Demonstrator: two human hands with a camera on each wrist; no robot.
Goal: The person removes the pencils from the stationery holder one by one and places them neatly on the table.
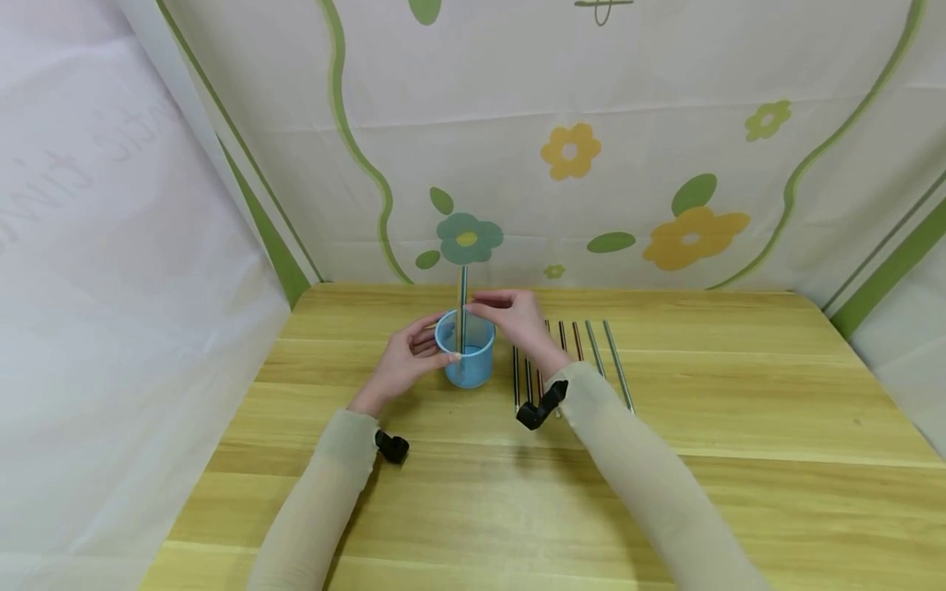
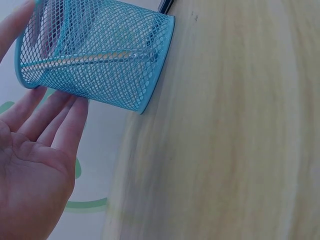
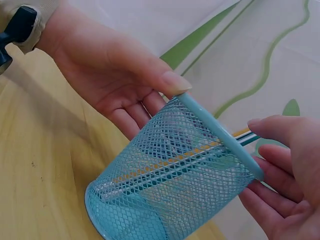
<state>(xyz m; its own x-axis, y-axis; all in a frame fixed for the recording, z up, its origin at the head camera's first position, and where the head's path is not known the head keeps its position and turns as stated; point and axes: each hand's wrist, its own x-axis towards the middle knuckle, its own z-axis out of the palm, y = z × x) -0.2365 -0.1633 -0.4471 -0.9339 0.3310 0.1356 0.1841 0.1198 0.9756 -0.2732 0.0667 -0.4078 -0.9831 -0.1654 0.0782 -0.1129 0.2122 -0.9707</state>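
A light blue mesh pen cup point(image 1: 476, 371) stands on the wooden table. My left hand point(image 1: 402, 361) grips its left side, thumb on the rim and fingers curving around the far wall, as the right wrist view shows on the cup point(image 3: 165, 175). Inside the cup, a yellow pencil and a dark teal pencil point(image 1: 464, 283) stand close together, reaching well above the rim. My right hand point(image 1: 521, 322) pinches these pencils just over the rim between thumb and forefinger. Through the mesh of the cup point(image 2: 100, 55), the left wrist view shows their lower ends near the bottom.
Several pencils lie side by side on the table right of the cup, dark ones and a teal pencil point(image 1: 618, 365) at the right end. My right forearm point(image 1: 628, 435) covers part of the row. A flowered cloth wall point(image 1: 517, 197) rises behind the table's back edge.
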